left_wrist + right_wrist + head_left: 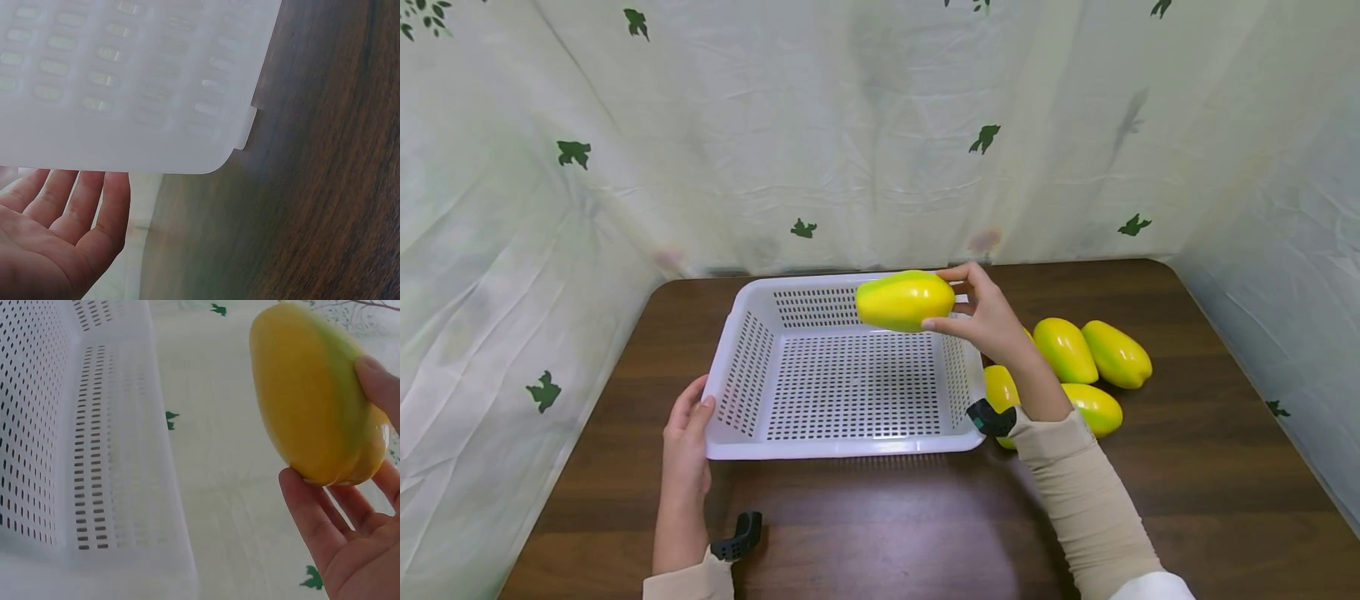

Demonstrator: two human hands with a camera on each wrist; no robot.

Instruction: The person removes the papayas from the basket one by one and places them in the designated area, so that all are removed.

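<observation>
A white plastic basket [850,450] with slotted walls and floor stands on the table, nothing lying inside it. At its left wall my left hand [687,433] grips the rim, thumb on top and fingers outside. The left wrist view shows those fingers [112,206] against the basket's underside edge. My right hand [988,321] holds a glossy yellow-green mango [904,302] by one end, above the basket's back right part. In the right wrist view, thumb and fingers pinch the mango [306,394], clear of the basket wall [134,437].
Several more mangoes lie on the table right of the basket, among them one mango [1064,350] beside another mango [1117,354]. My right forearm partly hides some of them. A pale curtain [880,133] with green leaf shapes hangs behind the brown wooden table [865,525].
</observation>
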